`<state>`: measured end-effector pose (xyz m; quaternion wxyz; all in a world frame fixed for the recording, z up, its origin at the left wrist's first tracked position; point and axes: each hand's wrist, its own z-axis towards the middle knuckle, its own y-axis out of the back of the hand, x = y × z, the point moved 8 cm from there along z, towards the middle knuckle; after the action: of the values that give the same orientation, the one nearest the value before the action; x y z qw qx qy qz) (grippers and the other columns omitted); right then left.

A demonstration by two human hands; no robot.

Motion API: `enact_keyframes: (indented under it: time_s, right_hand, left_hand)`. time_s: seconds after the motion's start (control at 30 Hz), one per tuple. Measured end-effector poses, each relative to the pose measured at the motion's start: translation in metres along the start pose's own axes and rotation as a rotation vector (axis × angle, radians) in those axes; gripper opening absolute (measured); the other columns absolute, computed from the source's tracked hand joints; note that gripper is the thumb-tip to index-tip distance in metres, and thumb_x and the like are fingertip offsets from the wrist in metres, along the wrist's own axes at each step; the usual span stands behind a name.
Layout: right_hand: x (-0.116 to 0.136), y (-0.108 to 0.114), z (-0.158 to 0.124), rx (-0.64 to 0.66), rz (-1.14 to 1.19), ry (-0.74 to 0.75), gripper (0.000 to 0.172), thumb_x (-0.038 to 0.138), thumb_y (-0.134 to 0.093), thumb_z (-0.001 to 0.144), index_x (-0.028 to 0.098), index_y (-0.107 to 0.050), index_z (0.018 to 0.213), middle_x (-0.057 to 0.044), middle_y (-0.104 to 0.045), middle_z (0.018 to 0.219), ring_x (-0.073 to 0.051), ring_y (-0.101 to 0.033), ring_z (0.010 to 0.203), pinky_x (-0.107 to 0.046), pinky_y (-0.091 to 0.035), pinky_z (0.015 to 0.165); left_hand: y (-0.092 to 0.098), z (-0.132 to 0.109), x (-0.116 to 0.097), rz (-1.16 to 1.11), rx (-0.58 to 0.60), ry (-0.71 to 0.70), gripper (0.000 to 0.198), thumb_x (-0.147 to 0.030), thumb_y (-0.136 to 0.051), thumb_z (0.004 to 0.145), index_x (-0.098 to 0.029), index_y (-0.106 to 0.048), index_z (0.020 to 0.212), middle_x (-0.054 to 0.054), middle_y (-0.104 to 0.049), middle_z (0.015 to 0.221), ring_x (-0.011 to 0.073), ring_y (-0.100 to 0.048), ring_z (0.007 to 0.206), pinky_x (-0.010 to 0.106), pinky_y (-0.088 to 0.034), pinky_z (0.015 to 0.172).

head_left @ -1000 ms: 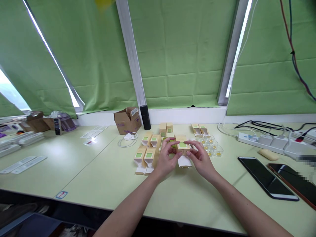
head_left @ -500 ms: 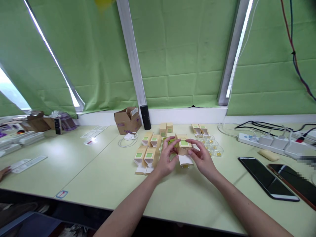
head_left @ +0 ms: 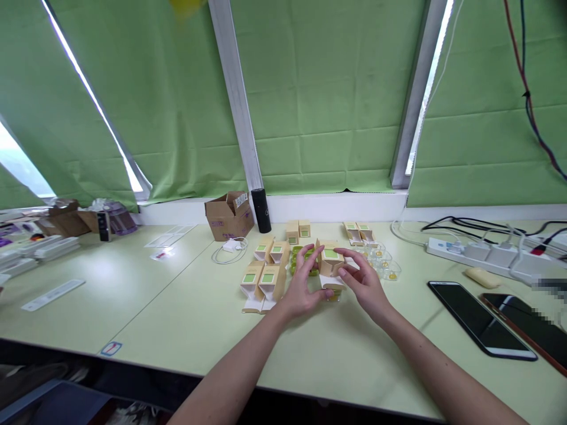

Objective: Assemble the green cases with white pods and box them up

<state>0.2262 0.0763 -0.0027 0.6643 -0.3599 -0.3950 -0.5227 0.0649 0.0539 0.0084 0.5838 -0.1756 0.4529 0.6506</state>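
Note:
A small tan cardboard box (head_left: 330,267) with a green label stands in front of me, its white-lined flap (head_left: 332,282) at the near end, angled outward. My left hand (head_left: 302,289) has its fingertips on the box's left side and its thumb beneath the flap. My right hand (head_left: 361,282) grips the right side, fingertips at the upper edge and thumb near the front. Beneath the flap, something clear with yellow shows in part. Behind my left fingers is a green tray (head_left: 297,258), partly covered.
Several similar open boxes (head_left: 271,277) stand to the left. Clear plastic cups (head_left: 384,264) with yellow bits lie to the right. Further right are two phones (head_left: 481,319), a power strip (head_left: 485,255) and cables. A carton (head_left: 229,217) and a black cylinder (head_left: 261,211) stand behind.
My left thumb has moved lower and to the right, under the flap, and the flap has tilted up. At the far left, a person's hand has drawn away with one white strip gone.

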Motion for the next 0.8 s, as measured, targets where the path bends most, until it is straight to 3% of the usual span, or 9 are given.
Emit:
enact_keyframes:
  time_s: [0.3, 0.57, 0.8]
  right_hand:
    - [0.0025, -0.0012, -0.0018, 0.046, 0.009, 0.008, 0.043, 0.056, -0.067, 0.093, 0.036, -0.068, 0.131, -0.007, -0.052, 0.139, -0.024, -0.067, 0.107, -0.043, -0.059, 0.098]
    - [-0.0001, -0.0037, -0.0027, 0.074, 0.02, 0.023, 0.043, 0.055, -0.067, 0.094, 0.037, -0.068, 0.132, -0.006, -0.049, 0.138, -0.023, -0.067, 0.105, -0.043, -0.057, 0.1]
    - [0.0014, -0.0071, -0.0043, 0.1, 0.043, 0.019, 0.041, 0.054, -0.068, 0.094, 0.037, -0.069, 0.131, -0.006, -0.043, 0.132, -0.023, -0.066, 0.108, -0.041, -0.057, 0.102]
  left_hand:
    - [0.0021, 0.0015, -0.0006, -0.1, -0.064, -0.015, 0.078, -0.061, -0.071, 0.089, -0.032, -0.044, 0.156, 0.014, -0.029, 0.159, 0.0356, -0.035, 0.149, 0.052, -0.041, 0.119]
    - [0.0027, 0.0043, 0.0002, -0.223, -0.112, -0.013, 0.066, -0.059, -0.069, 0.091, -0.027, -0.05, 0.146, 0.014, -0.036, 0.152, 0.0299, -0.058, 0.126, 0.046, -0.053, 0.108]
    - [0.0027, 0.0041, 0.0063, -0.281, -0.129, 0.036, 0.063, -0.055, -0.07, 0.092, -0.025, -0.049, 0.142, 0.013, -0.053, 0.137, 0.0267, -0.064, 0.113, 0.042, -0.055, 0.1]
